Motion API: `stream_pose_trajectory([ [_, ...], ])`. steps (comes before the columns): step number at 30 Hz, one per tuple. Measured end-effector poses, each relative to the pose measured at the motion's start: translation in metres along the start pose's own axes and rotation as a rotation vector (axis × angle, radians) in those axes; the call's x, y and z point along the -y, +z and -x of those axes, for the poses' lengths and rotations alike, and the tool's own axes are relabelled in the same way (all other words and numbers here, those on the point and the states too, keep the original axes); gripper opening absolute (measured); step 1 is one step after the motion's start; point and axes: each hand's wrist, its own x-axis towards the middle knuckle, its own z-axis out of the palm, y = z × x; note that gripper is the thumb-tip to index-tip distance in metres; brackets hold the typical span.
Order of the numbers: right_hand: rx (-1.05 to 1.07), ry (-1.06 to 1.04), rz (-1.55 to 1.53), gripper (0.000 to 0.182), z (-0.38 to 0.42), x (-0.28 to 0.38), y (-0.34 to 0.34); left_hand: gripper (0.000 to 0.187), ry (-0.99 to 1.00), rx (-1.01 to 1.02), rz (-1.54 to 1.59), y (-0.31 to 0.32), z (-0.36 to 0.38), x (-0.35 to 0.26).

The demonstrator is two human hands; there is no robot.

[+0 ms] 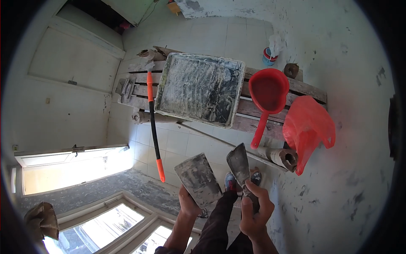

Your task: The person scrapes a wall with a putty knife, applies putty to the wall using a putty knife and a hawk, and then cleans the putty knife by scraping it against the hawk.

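Observation:
My left hand (189, 204) is wrapped round the lower left side of a flat rectangular plastering trowel (198, 175), its grey face smeared with dried plaster. Its handle is hidden behind the plate. Just to the right, my right hand (257, 213) grips a putty knife (239, 164) by the handle, with the dark, stained blade pointing up and the index finger along its base. The two tools are close together but apart. Beyond them, a large ribbed paint tray (203, 56), caked with grey and black residue, lies on a slatted wooden pallet (256, 124).
A red dipper (269, 91) and a red plastic bag (306, 122) are at the pallet's right. A black pole with orange ends (154, 127) leans at its left. A small blue-and-red pail (269, 59) stands behind. Windows (105, 226) and a stained wall (338, 169) flank me.

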Motion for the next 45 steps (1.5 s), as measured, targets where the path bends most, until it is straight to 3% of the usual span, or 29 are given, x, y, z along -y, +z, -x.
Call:
stream_pose_trajectory([
  [2,-0.001,-0.061,-0.005,0.032,0.004,0.000,-0.005,0.054,-0.305,-0.101,0.650,-0.003,-0.010,-0.013],
  [3,0.102,-0.040,0.047,0.032,0.014,-0.004,-0.010,0.054,-0.297,-0.111,0.652,-0.005,-0.012,-0.016],
  [5,0.249,-0.059,0.132,0.033,0.033,-0.013,-0.015,0.037,0.181,-0.070,-0.092,-0.005,-0.013,-0.018],
  [9,0.278,-0.051,0.142,0.034,0.049,-0.022,-0.011,0.033,0.159,0.070,0.025,-0.007,0.002,-0.001],
  [11,0.249,-0.073,0.150,0.035,0.032,-0.018,-0.004,0.036,-0.182,-0.061,0.643,0.007,0.009,-0.010],
  [15,0.203,-0.126,0.118,0.037,0.011,-0.009,-0.001,0.034,-0.235,-0.086,0.559,0.009,0.013,-0.011],
  [17,0.190,-0.143,0.074,0.037,0.015,-0.004,-0.007,0.036,0.088,-0.195,0.019,0.008,0.005,-0.008],
  [18,0.220,-0.142,0.103,0.037,0.025,-0.005,-0.016,0.036,0.090,-0.207,0.019,0.009,0.004,-0.011],
  [20,0.259,-0.148,0.132,0.037,0.045,-0.007,-0.025,0.036,-0.133,-0.320,0.544,0.011,0.002,-0.018],
  [22,0.408,-0.048,0.192,0.032,0.064,-0.013,-0.029,0.035,-0.148,-0.331,0.614,0.018,0.004,-0.019],
  [24,0.403,-0.049,0.194,0.033,0.069,-0.012,-0.022,0.036,-0.268,-0.278,0.712,0.031,0.008,-0.038],
  [26,0.378,-0.089,0.215,0.033,0.054,-0.004,-0.011,0.039,-0.242,-0.242,0.649,0.038,0.023,-0.026],
  [29,0.313,-0.151,0.181,0.036,0.024,0.006,0.002,0.038,0.209,-0.096,-0.165,0.027,0.037,0.002],
  [30,0.252,-0.202,0.138,0.039,0.021,0.007,0.005,0.038,0.212,-0.095,-0.168,0.027,0.034,-0.009],
  [32,0.262,-0.178,0.142,0.037,0.041,0.005,-0.013,0.038,-0.286,-0.229,0.695,0.026,0.025,-0.031],
  [34,0.332,-0.138,0.186,0.036,0.069,-0.007,-0.027,0.040,-0.224,-0.229,0.713,0.016,0.024,-0.022],
  [36,0.374,-0.075,0.223,0.035,0.082,-0.012,-0.026,0.042,-0.433,-0.211,1.062,0.016,0.026,-0.025],
  [37,0.350,-0.097,0.201,0.035,0.081,-0.013,-0.023,0.042,-0.437,-0.211,1.068,0.023,0.031,-0.028],
  [39,0.304,-0.138,0.149,0.035,0.064,-0.006,-0.011,0.042,-0.278,-0.145,0.776,0.044,0.046,-0.038],
  [42,0.296,-0.170,0.175,0.036,0.033,0.008,-0.001,0.046,-0.208,-0.124,0.703,0.048,0.053,-0.032],
  [43,0.243,-0.213,0.154,0.034,0.032,0.011,-0.004,0.047,-0.147,-0.146,0.408,0.041,0.053,-0.022],
  [45,0.290,-0.184,0.155,0.034,0.046,0.012,-0.023,0.045,-0.207,-0.196,0.512,0.031,0.044,-0.022],
])
